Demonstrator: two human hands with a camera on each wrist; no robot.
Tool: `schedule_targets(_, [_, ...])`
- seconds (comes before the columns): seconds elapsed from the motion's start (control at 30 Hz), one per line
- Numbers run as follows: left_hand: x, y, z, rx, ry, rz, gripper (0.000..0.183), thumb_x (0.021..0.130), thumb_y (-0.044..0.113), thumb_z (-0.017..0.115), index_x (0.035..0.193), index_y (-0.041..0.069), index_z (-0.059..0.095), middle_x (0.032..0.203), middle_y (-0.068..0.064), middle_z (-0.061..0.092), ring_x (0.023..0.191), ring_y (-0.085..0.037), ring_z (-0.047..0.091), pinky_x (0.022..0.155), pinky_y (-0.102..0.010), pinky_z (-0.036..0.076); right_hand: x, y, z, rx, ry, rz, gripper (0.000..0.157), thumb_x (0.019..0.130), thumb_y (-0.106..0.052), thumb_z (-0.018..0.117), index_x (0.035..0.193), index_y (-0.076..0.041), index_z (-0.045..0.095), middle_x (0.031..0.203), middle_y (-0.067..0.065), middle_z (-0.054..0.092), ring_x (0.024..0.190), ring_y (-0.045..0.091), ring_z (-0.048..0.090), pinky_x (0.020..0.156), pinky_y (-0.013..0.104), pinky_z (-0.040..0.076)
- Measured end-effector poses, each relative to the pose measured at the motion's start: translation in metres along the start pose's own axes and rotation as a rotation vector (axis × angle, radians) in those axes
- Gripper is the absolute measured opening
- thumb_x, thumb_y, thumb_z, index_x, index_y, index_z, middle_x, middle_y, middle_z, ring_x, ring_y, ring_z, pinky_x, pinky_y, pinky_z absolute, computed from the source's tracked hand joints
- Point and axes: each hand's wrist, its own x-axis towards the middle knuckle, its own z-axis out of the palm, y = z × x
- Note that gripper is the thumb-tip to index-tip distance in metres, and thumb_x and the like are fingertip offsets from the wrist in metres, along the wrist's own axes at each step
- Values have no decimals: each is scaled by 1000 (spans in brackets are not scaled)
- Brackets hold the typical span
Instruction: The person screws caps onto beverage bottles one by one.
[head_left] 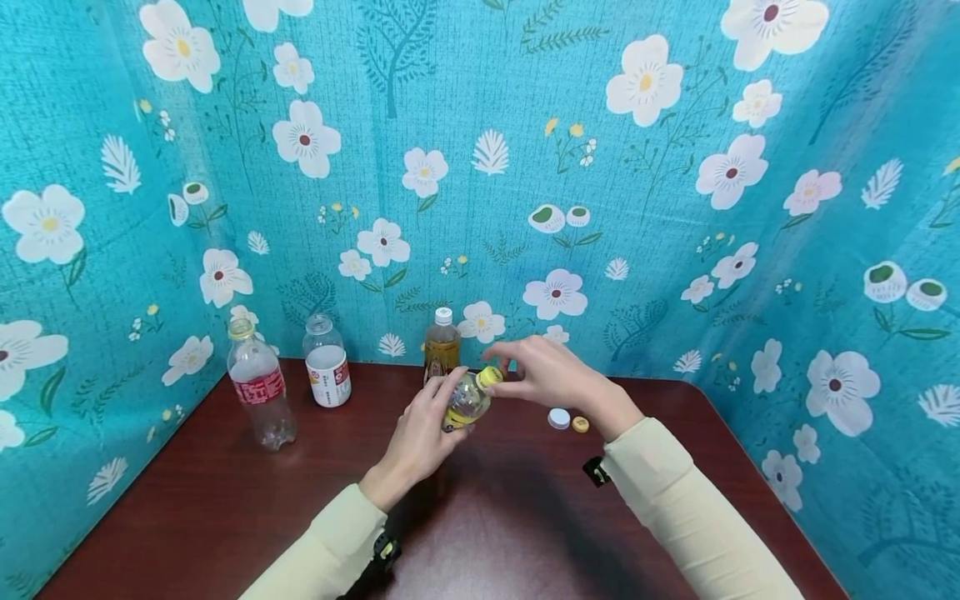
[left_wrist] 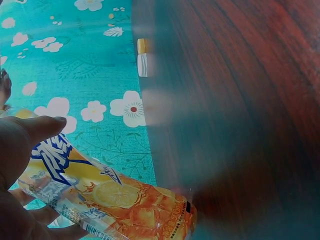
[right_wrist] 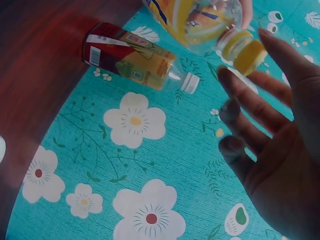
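Note:
My left hand (head_left: pixel 420 429) grips a clear plastic drink bottle (head_left: pixel 468 402) and holds it tilted above the table. Its label (left_wrist: pixel 117 197) shows lemon slices and ice on yellow and orange in the left wrist view. At the bottle's mouth, my right hand (head_left: pixel 551 375) pinches the yellow cap (right_wrist: pixel 250 57) between thumb and fingers. Seen from the right wrist, that cap sits askew beyond a yellow ring (right_wrist: pixel 231 44) on the neck. Behind the held bottle stands an amber drink bottle (head_left: pixel 442 343) with a white cap.
On the left of the dark red table (head_left: pixel 187 500) stand an uncapped bottle with a red label (head_left: pixel 258 386) and an uncapped one with a white label (head_left: pixel 327 375). A white cap (head_left: pixel 558 418) and a yellow cap (head_left: pixel 581 424) lie at right. Flowered blue cloth (head_left: pixel 480 208) surrounds the table.

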Motion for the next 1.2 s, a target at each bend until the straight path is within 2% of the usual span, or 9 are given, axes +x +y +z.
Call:
schedule_targets(0.1, [1,0,0,-1,2,4,94,79,22,91,156,29,37,129,-5,56,113,-25,62,88,-49,58,0,2,0,13,-22,-53,37,91,-30,80,126,-20,70,103,-8,71,73,3,61,65,27,52])
schedule_targets(0.2, [0,0,0,-5,2,7,95,78,21,91,156,29,38,129,-6,56,112,-25,63,87,-50,58,1,3,0,25,-20,-88,31,91,-26,80,120,-19,73,103,-8,73,75,4,62,66,27,52])
schedule_targets(0.4, [0,-1,1,-7,5,13,94,79,21,91,156,28,38,128,-5,56,111,-26,63,87,-49,58,3,4,0,68,-4,-87,22,90,-25,81,110,-18,75,88,-9,71,68,4,61,60,25,51])
schedule_targets(0.53, [0,-1,0,-7,8,20,93,79,21,91,155,28,39,128,-5,56,112,-25,63,88,-49,58,4,3,1,85,-2,-41,14,91,-31,79,97,-19,73,71,-11,63,57,5,52,52,24,43])
schedule_targets(0.67, [0,-1,0,-3,18,30,93,78,21,92,155,27,40,128,-6,56,111,-26,63,87,-50,58,5,2,3,59,-1,11,23,94,-40,75,84,-21,68,59,-11,55,50,6,46,48,25,37])
schedule_targets(0.8, [0,-1,0,-10,13,20,94,78,21,92,156,29,38,129,-6,56,112,-26,63,88,-50,58,5,2,5,4,15,34,30,97,-45,69,79,-21,68,57,-11,55,49,7,49,48,26,41])
schedule_targets(0.9, [0,-1,0,-22,6,11,95,78,20,91,156,30,37,130,-6,55,113,-26,63,89,-51,57,4,1,4,-16,18,44,32,97,-49,67,88,-20,73,59,-10,55,50,7,49,48,28,41])
schedule_targets(1.07, [0,-2,-1,-23,6,10,94,79,22,91,156,31,37,130,-6,55,112,-26,63,88,-50,58,0,-1,-1,25,8,57,41,90,-45,77,120,-18,70,75,-13,62,59,9,54,53,29,45])
schedule_targets(1.2, [0,-2,-1,-21,5,-1,94,79,22,91,156,32,37,129,-5,56,112,-25,63,88,-49,58,-2,-1,-2,59,-4,29,40,89,-36,81,122,-17,69,84,-12,66,64,12,59,56,29,47])
